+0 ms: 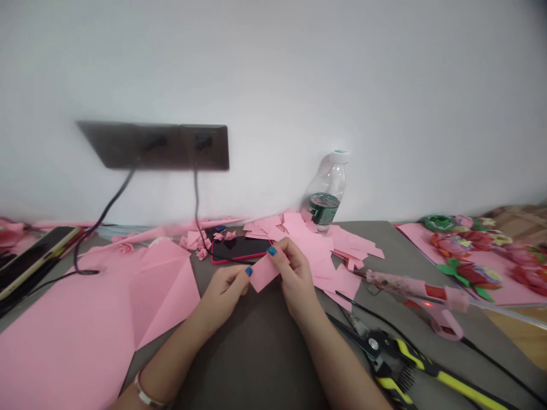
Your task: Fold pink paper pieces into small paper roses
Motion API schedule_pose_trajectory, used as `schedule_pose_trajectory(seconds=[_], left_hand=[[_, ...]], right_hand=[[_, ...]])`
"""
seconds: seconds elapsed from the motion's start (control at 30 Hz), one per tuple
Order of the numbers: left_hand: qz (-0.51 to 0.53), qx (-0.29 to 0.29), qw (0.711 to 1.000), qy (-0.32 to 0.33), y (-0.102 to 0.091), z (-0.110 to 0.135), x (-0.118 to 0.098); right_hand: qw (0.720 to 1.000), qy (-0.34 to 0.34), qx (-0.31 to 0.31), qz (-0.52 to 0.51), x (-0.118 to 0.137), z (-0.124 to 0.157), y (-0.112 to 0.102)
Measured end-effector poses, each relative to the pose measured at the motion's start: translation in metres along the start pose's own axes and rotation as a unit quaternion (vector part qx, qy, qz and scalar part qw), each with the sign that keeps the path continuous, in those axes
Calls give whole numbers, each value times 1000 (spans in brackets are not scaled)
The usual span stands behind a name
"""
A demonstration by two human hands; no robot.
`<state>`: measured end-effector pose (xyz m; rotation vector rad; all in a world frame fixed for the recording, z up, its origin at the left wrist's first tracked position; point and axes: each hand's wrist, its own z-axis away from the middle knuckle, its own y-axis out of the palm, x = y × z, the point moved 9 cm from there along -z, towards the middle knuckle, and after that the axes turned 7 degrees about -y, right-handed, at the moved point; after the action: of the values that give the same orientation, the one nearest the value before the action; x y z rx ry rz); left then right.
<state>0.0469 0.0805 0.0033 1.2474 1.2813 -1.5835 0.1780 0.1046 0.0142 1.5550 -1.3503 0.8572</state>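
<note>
The paper piece point(264, 274) was pink, the worktop point(256, 359) grey; near its back edge, the bottle's label point(323, 209) was green (its cap point(339, 156) mostly white), the phone point(241, 247) black, rimmed hot pink.

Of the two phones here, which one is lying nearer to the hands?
The pink-edged phone, just beyond the left hand and right hand; the pale-edged phone lies away at the far left.

Beyond right hand point(294, 276), green-labelled bottle point(323, 208); just past left hand point(224, 289), pink-edged phone point(243, 245); farther past, dark socket panel point(177, 155) on wall point(384, 85); right of right hand, yellow-black pliers point(388, 350).
</note>
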Motion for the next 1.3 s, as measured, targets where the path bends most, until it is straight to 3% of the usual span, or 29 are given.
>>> schedule_pose_trajectory(seconds=[0.33,0.53,0.63,0.77,0.9,1.03,1.17,1.3], left_hand=[[104,-70,992,-9,-14,-1,-1],[75,-4,997,-37,-2,-4,-4],[132,4,989,-61,-1,-4,-2],[280,38,953,-111,5,-1,2],[365,96,914,-150,16,1,5],[358,58,917,-167,17,-4,14],[344,10,935,-92,8,-7,9],[198,-80,977,-18,-14,-2,-1]], right_hand=[[994,91,34,-57,-16,3,9],[996,81,17,-35,-14,3,4],[996,74,12,-54,-11,3,4],[995,32,54,-83,5,0,15],[997,4,63,-33,13,-2,15],[1000,8,11,-5,6,-3,1],[1000,15,-9,5,0,-4,-4],[1000,8,-9,15,2,-4,-4]])
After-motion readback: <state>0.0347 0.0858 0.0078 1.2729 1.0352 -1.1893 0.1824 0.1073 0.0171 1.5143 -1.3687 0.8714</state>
